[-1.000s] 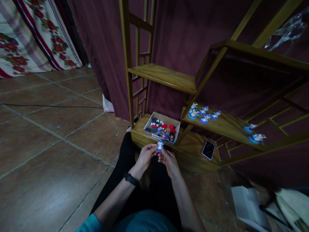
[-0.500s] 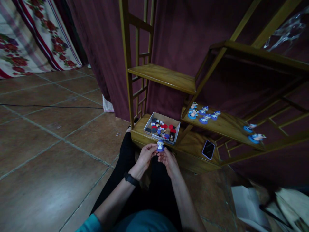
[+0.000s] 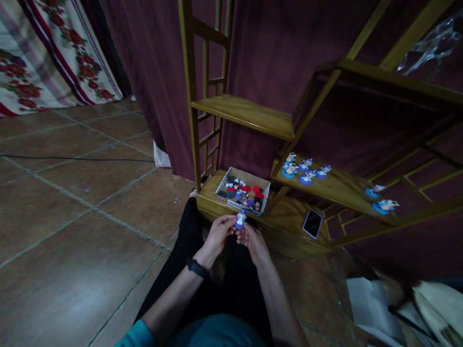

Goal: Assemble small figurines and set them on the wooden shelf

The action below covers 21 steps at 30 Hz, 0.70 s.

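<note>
Slightly tilted compared with half a second ago, the purple-and-white figurine sits between my hands, just in front of the open box. My left hand pinches its base; my right hand seems to grip it too, though the fingertips are dim.

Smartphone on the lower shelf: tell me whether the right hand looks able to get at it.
Probably yes: nothing covers the smartphone and its near side looks open, though the right hand would first have to leave the purple-and-white figurine.
</note>
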{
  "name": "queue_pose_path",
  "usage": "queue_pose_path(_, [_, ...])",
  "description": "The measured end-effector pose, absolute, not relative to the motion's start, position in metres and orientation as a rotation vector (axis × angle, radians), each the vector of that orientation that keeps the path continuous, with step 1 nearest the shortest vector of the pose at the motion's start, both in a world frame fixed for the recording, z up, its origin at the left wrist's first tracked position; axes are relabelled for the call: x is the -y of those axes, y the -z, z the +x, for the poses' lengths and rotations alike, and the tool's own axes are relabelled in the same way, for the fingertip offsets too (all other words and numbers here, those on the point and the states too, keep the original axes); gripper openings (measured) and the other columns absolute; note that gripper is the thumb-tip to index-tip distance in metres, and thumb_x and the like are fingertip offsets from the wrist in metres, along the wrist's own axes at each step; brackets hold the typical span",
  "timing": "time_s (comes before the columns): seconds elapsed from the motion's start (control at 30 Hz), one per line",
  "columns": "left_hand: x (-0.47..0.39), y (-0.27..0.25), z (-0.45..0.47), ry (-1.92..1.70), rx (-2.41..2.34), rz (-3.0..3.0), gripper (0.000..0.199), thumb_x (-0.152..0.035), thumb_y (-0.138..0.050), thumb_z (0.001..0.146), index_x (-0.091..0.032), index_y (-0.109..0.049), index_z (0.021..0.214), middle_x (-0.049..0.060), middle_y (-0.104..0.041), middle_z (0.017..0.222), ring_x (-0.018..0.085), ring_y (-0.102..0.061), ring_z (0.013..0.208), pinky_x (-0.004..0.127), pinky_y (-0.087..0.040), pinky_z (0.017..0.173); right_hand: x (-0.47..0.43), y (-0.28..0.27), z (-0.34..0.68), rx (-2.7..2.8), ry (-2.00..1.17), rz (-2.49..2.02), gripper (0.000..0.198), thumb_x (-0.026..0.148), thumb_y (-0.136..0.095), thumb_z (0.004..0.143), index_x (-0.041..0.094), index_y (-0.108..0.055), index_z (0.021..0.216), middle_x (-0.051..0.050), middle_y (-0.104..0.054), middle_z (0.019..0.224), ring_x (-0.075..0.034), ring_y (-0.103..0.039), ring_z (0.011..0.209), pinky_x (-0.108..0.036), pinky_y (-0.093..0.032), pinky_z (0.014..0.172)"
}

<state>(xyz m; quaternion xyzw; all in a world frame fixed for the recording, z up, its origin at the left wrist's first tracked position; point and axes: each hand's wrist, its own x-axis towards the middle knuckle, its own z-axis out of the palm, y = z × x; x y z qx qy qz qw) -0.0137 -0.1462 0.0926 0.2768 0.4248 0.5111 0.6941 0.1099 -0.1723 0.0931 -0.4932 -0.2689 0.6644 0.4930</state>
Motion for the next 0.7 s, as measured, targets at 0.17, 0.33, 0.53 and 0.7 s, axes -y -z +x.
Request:
queue_pose_path(0.17, [0.1462, -0.0921, -0.013, -1.152, -0.965, 0.592, 0.026, -0.026, -0.073, 0.062, -0.011, -0.065, 0.083, 0.001, -0.061, 0.064, 0.005, -0.05, 0.048, 0.017, -0.038, 0.048, 0.1711, -0.0897, 0.1099, 0.643, -1.616, -1.248, 0.035, 0.046, -0.069, 0.064, 0.013, -0.066, 0.074, -0.003, -0.065, 0.063, -0.008, -0.054, 0.049, -0.022, -0.047, 0.051])
queue_pose_path(0.33, [0.1461, -0.0925, -0.0124, -1.154, -0.956, 0.574, 0.029, -0.024, -0.073, 0.062, -0.011, -0.065, 0.087, 0.002, -0.063, 0.068, 0.005, -0.052, 0.051, 0.018, -0.04, 0.051, 0.1706, -0.0887, 0.1106, 0.657, -1.622, -1.282, 0.036, 0.047, -0.068, 0.063, 0.013, -0.066, 0.073, -0.003, -0.065, 0.063, -0.008, -0.053, 0.048, -0.021, -0.046, 0.049])
queue_pose_path(0.53, [0.146, -0.0916, -0.0121, -1.132, -0.937, 0.571, 0.026, -0.024, -0.072, 0.064, -0.011, -0.066, 0.085, 0.003, -0.063, 0.066, 0.006, -0.055, 0.052, 0.018, -0.042, 0.053, 0.1702, -0.088, 0.1105, 0.668, -1.618, -1.294, 0.037, 0.048, -0.067, 0.063, 0.012, -0.066, 0.071, -0.003, -0.064, 0.06, -0.008, -0.052, 0.047, -0.021, -0.045, 0.048])
queue_pose_path(0.7, [0.146, -0.0901, -0.0118, -1.138, -0.916, 0.552, 0.022, -0.022, -0.071, 0.065, -0.011, -0.065, 0.083, 0.004, -0.064, 0.065, 0.008, -0.057, 0.053, 0.019, -0.043, 0.053, 0.1702, -0.0879, 0.1106, 0.652, -1.627, -1.288, 0.037, 0.049, -0.067, 0.063, 0.012, -0.066, 0.069, -0.004, -0.064, 0.06, -0.008, -0.053, 0.047, -0.021, -0.045, 0.047])
